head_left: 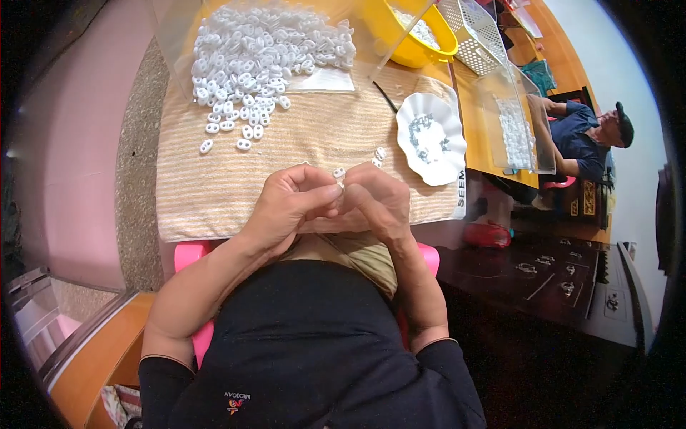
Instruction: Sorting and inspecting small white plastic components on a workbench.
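My left hand (296,200) is closed in a pinch on a small white plastic piece with two dark holes (339,173), just above the near part of the striped towel. Close against it, my right hand (379,200) is bent with its fingertips together at the same spot; it is partly blurred, and what it grips is too small to make out. Two or so similar white pieces (379,154) lie just beyond my right hand. Farther off on the left is a large heap of these two-hole pieces (264,50), spilling onto the towel.
A white scalloped dish (407,118) with small greyish and white bits stands at the right of the towel (314,129). Behind it are a yellow basin (446,46) and a white perforated basket (477,36). Another person (582,136) sits at the right beside a clear bin (547,154).
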Demonstrator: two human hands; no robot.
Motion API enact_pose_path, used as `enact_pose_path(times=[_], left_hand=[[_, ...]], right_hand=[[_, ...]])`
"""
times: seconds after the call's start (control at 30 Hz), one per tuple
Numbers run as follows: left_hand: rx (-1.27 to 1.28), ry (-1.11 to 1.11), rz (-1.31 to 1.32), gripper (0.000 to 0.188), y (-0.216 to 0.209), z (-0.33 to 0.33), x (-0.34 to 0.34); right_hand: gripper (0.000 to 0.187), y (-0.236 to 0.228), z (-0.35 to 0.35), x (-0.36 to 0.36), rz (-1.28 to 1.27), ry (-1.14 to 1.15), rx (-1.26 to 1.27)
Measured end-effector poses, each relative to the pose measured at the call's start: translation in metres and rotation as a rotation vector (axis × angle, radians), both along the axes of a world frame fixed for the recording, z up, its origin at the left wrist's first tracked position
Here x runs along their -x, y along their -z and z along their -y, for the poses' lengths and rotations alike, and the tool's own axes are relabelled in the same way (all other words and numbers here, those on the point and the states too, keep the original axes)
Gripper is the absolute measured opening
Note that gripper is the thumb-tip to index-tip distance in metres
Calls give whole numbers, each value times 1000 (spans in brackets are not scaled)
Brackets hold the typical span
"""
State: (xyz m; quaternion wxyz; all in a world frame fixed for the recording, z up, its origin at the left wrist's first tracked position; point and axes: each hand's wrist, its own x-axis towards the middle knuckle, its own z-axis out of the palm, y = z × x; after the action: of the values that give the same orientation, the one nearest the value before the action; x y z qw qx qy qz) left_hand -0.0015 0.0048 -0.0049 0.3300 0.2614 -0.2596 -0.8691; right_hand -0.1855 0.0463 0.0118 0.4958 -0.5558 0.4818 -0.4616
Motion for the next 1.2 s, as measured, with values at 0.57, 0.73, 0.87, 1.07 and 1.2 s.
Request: enact_pose_path(times=[0.57,0.73,0.87,1.07,1.2], left_hand=[[-93,-11,18,21,-2,-1,1],[-92,-10,28,23,-1,-1,0],[-94,-12,20,23,0,-1,0],[-87,-9,12,21,0,-1,0],[-104,-25,30,20,-1,-2,1]], right_hand=[[6,19,-1,2,50,68,55],[8,19,-2,-2,121,90,24],[8,22,-2,-1,116,103,41],[8,26,-2,0,88,107,53],[8,24,-2,1,52,97,66]])
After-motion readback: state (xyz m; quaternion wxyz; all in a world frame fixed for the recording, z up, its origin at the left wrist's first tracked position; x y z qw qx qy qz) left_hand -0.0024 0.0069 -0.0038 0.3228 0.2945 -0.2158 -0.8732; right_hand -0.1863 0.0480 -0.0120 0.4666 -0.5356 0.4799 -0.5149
